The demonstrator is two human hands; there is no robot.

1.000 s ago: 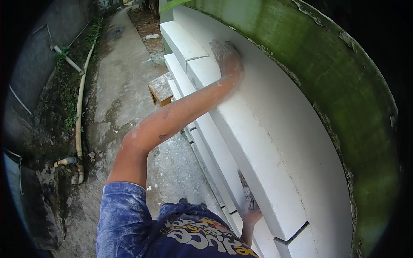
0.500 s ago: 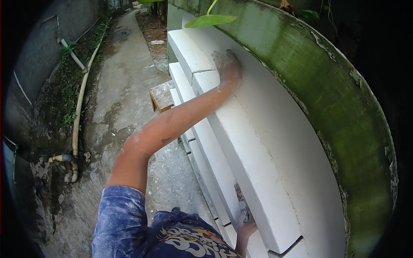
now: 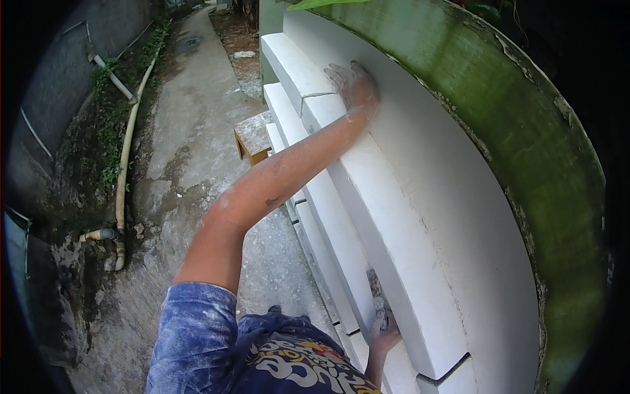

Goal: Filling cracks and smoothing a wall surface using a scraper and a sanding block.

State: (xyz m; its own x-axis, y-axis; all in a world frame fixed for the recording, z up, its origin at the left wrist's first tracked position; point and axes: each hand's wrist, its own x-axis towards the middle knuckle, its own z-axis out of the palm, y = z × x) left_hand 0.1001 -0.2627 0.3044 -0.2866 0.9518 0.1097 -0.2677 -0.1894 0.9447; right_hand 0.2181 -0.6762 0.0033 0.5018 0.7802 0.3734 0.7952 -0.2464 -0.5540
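Observation:
My left hand (image 3: 356, 87) lies flat on the top of the white stepped ledge (image 3: 367, 174), close to the white wall face, its fingers apart. Lower down, my right hand (image 3: 383, 333) is closed around a narrow, plaster-flecked scraper (image 3: 378, 305). The scraper's dark end lies in the recess just below the top ledge, against the white surface of the step beneath. Part of my right hand's grip is hidden. White dust covers both hands. A joint line crosses the ledge beside my left hand, and a dark gap (image 3: 447, 370) cuts it near the lower end.
A mossy green curved wall edge (image 3: 551, 177) rises on the right. Beyond my left arm stands a dusty wooden stool or bench (image 3: 254, 133). A concrete path (image 3: 190, 98) runs up the left, with a pipe (image 3: 125, 157) and plants along the grey wall.
The view has shifted a little, so the ledge, both arms and the path sit slightly right or higher. Both hands keep about the same places on the ledge.

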